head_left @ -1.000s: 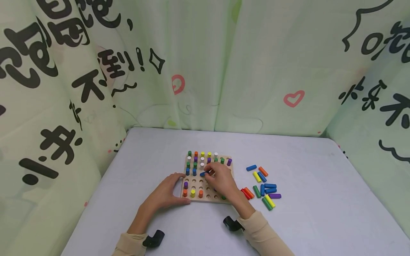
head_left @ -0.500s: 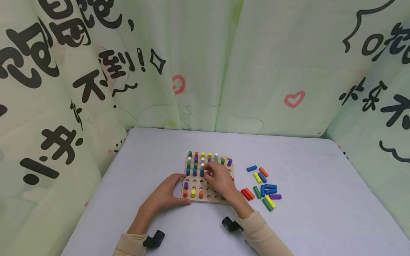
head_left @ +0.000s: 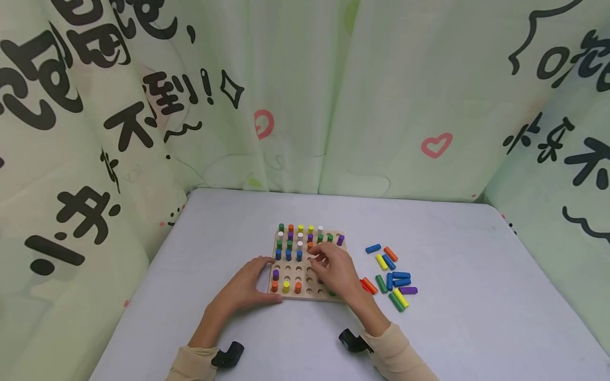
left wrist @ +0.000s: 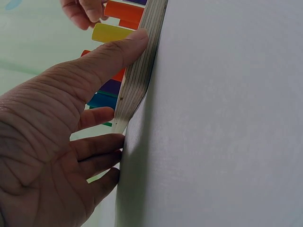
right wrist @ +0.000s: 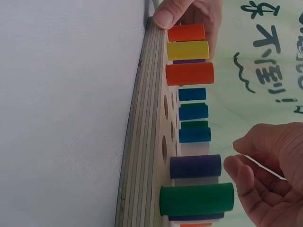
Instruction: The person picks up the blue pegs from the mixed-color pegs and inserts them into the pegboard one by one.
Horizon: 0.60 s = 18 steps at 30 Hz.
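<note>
Right hand hovers over the wooden pegboard, its fingers loosely curled and the thumb and forefinger tips slightly apart, just right of three upright blue pegs that stand in one row. Left hand is spread along the board's left side, the thumb lying straight against the near edge by the corner and a finger touching the left edge. The board lies flat near the middle of the table. Behind the blue row stand green, white, purple, orange and yellow pegs; at the far right a purple peg looks tilted. Toward the near left stand another purple peg, two orange ones and a yellow peg between those. Well to the right of the board's middle, loose pegs lie scattered on their sides, in blue, green, yellow, orange, red and purple. Beige sleeves carry black devices at the wrists. Beyond the table hangs a pale green curtain with black characters and pink hearts.
</note>
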{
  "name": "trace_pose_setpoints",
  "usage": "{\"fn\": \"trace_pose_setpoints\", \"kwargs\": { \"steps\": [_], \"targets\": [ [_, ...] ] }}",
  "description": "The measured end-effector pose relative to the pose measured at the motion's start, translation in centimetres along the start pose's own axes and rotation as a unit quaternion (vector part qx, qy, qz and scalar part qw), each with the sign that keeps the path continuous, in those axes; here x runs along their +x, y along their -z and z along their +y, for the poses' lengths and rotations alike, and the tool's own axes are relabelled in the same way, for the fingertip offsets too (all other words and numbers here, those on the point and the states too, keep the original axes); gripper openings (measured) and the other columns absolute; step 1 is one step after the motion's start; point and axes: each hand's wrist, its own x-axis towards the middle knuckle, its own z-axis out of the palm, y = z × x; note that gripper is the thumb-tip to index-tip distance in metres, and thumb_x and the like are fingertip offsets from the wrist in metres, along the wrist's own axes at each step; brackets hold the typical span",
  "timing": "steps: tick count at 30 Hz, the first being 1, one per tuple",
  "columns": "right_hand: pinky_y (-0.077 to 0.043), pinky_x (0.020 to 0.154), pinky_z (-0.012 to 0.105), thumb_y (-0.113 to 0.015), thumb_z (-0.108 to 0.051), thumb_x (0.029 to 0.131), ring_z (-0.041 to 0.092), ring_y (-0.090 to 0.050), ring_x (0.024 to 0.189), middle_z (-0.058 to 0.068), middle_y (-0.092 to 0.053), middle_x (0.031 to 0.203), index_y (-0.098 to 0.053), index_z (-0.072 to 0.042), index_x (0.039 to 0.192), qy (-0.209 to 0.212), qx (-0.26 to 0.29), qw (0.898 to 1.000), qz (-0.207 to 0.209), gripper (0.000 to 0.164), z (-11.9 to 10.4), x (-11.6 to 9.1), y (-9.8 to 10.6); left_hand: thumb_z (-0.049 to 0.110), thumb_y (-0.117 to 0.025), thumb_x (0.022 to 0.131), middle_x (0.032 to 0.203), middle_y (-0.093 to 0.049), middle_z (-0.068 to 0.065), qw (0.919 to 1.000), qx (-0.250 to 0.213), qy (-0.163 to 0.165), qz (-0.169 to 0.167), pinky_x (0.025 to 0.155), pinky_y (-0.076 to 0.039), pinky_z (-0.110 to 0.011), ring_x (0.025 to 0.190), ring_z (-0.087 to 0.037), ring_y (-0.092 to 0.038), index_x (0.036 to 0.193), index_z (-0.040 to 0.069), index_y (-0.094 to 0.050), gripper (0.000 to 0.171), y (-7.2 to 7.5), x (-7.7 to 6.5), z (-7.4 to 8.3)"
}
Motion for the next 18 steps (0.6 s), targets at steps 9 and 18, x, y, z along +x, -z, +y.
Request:
{"fn": "trace_pose_setpoints", "kwargs": {
  "steps": [9, 18],
  "targets": [
    [-0.056, 0.065, 0.024, -0.075, -0.001, 0.089, 0.016, -0.063, 0.077, 0.006, -0.07, 0.094, -0.072, -0.003, 0.102, 0.008, -0.001, 1.0, 0.01, 0.013, 0.5, -1.3, 0.7, 0.052, -0.091, 0.07, 0.157, -0.044, -0.017, 1.0, -0.001, -0.003, -0.001, 0.117, -0.035, -0.06, 0.148, -0.038, -0.036, 0.148, 0.016, -0.051, 0.095, -0.1, 0.0, -0.2],
    [-0.052, 0.063, 0.021, -0.077, 0.0, 0.087, 0.015, -0.061, 0.076, 0.003, -0.069, 0.091, -0.073, -0.005, 0.102, 0.011, -0.003, 1.0, 0.018, 0.016, 1.2, -2.6, 1.8, 0.05, -0.092, 0.071, 0.158, -0.044, -0.017, 1.0, -0.007, -0.001, 0.0, 0.118, -0.035, -0.059, 0.149, -0.038, -0.036, 0.149, 0.016, -0.05, 0.095, 0.0, -0.1, -0.1]
  ]
}}
